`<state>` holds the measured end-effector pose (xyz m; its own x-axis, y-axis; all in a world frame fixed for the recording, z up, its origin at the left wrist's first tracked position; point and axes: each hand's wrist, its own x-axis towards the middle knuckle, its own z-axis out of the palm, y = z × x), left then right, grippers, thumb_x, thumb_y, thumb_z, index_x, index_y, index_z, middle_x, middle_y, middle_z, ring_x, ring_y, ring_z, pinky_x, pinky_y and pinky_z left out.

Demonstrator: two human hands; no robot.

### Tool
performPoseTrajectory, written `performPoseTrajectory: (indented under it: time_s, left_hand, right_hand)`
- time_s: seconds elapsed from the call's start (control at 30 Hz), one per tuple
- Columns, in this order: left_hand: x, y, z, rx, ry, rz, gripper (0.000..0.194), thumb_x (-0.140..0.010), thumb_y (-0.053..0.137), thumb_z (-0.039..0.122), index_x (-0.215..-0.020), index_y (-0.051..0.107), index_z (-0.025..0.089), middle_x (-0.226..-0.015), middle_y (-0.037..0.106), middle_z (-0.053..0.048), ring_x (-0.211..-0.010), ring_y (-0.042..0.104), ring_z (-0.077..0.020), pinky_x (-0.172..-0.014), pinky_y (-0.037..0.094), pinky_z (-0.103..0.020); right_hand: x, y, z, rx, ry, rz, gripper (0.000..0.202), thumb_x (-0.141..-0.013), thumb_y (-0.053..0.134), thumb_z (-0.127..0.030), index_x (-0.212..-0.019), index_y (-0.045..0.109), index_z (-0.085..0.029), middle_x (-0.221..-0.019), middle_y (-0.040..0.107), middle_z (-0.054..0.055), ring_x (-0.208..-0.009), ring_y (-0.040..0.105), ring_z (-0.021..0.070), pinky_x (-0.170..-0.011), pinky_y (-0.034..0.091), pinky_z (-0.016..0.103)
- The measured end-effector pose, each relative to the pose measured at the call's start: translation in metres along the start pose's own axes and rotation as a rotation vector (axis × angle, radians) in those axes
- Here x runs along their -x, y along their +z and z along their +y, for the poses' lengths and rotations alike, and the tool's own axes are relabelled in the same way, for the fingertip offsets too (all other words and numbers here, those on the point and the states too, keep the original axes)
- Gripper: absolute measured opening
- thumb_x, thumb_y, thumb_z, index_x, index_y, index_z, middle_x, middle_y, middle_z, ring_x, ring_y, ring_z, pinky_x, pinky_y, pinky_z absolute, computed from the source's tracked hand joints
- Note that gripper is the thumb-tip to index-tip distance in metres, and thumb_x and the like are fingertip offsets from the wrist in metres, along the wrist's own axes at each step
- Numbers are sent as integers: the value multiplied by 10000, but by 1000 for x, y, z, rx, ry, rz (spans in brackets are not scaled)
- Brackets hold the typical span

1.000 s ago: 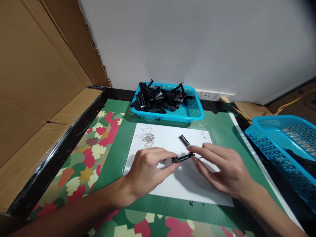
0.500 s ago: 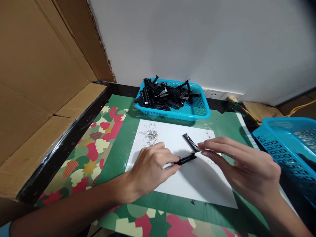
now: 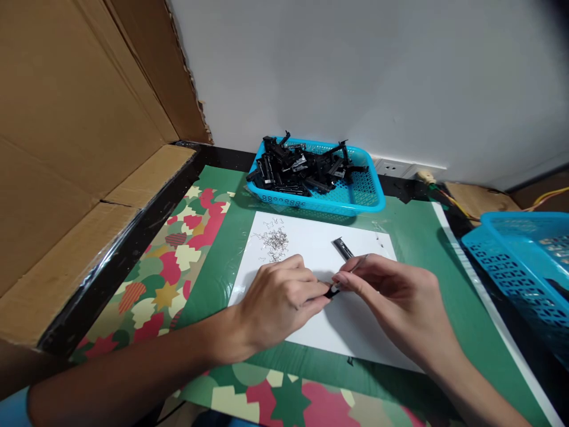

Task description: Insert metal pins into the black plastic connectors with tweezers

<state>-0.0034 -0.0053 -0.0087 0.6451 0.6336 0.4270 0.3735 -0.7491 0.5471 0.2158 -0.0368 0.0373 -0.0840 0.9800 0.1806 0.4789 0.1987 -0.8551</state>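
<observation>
Beyond the left fingers, a tangle of thin, bent metal wires [image 3: 276,241] lies on smooth white paper [image 3: 311,240]. The left hand [image 3: 284,299] pinches a narrow black part [image 3: 332,292], plastic-looking, between thumb and fingertips. Just past the right fingertips: slotted black bar [image 3: 341,247], flat. The right hand [image 3: 395,290]: narrow pinch on a slim greyish strip [image 3: 360,263], too small to identify.

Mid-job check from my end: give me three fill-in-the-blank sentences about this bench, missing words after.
1. The basket behind the white sheet is coloured ____.
2. The pile of small wire-like pieces lies on the sheet's ____ side.
3. The left hand holds a small part coloured ____.

Missing words: blue; left; black.
</observation>
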Motion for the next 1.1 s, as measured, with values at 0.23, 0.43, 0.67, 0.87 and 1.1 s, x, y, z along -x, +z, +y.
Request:
performPoseTrajectory:
  time_s: [0.23, 0.43, 0.67, 0.87, 1.1]
  left_hand:
    - [-3, -2, 3, -32, 43, -5, 229, -1021, 659, 208, -838, 791, 171, -754, 739, -49, -745, 612, -195, -661, 512, -324]
    - [-2, -2, 2, 34, 21, -13, 241, -1027, 644, 205, -835, 785, 170, -770, 744, -62, -761, 645, -193, -678, 533, -323]
    - [-2, 0, -2, 97, -19, -44, 172, -1039, 654, 236, -984, 805, 174, -845, 779, -65, -801, 680, -202, -753, 559, -346]
    - [-4, -4, 11, 259, 69, 94, 230, -1053, 655, 304, -1189, 753, 147, -1061, 795, -99, -912, 742, -194, -764, 606, -303]
    - [8, 9, 21, 164, 397, 64, 274, -1073, 573, 342, -1271, 681, 186, -1018, 745, -65, -734, 687, -139, -557, 533, -248]
  right_hand:
    - [1, 0, -5, 155, -114, -8, 269, -1011, 731, -367, -799, 768, -207, -707, 763, 28, -540, 676, 152, -501, 553, 238]
    - [3, 1, -4, 203, -245, 1, 237, -1017, 727, -311, -807, 798, -226, -745, 797, 34, -575, 724, 178, -536, 595, 273]
    - [8, 5, 3, 184, -181, 58, 181, -990, 757, -279, -814, 781, -245, -775, 803, 21, -631, 750, 204, -587, 621, 304]
    - [0, -10, -2, -54, -129, 269, 113, -1042, 677, -311, -999, 763, -254, -823, 755, 43, -697, 720, 227, -711, 629, 396]
    - [-51, 8, -16, 370, -31, -345, 290, -1084, 562, -379, -947, 727, -183, -752, 690, 28, -604, 552, 150, -536, 384, 285]
